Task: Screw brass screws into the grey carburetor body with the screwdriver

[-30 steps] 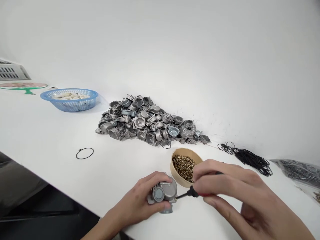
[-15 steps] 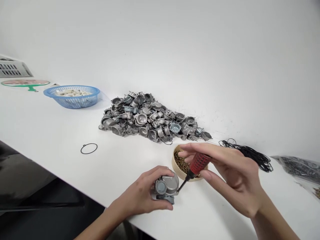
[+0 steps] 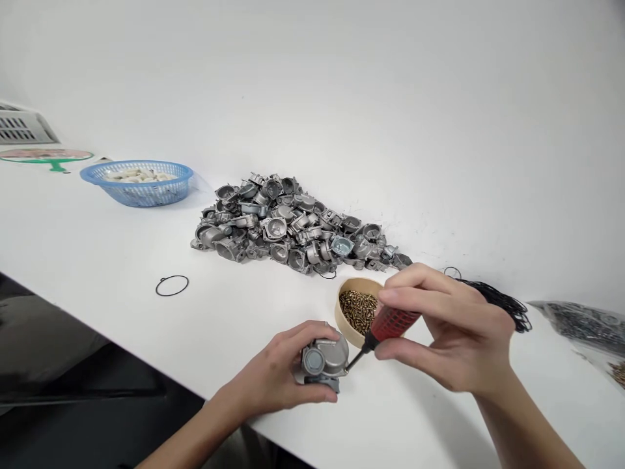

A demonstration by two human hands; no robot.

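My left hand (image 3: pixel 276 374) grips a small grey metal housing (image 3: pixel 326 359) and holds it down on the white table (image 3: pixel 97 260) near the front edge. My right hand (image 3: pixel 449 332) is closed around a screwdriver with a red handle (image 3: pixel 390 322). Its dark shaft slants down to the left, and the tip touches the right side of the housing. Just behind the housing stands a round tan bowl (image 3: pixel 347 291) filled with small brass screws (image 3: pixel 359 307), partly hidden by my right hand.
A heap of grey metal housings (image 3: pixel 288 225) lies mid-table. A lone black rubber ring (image 3: pixel 172 285) lies to the left, a bundle of black rings (image 3: pixel 502 303) to the right. A blue basket (image 3: pixel 137 182) with pale parts stands far left. A clear bag of dark parts (image 3: pixel 586 322) is at right.
My right hand shifted its grip on the screwdriver, showing the red handle, and the tip stays at the housing. The left hand keeps holding the housing. The view moved slightly.
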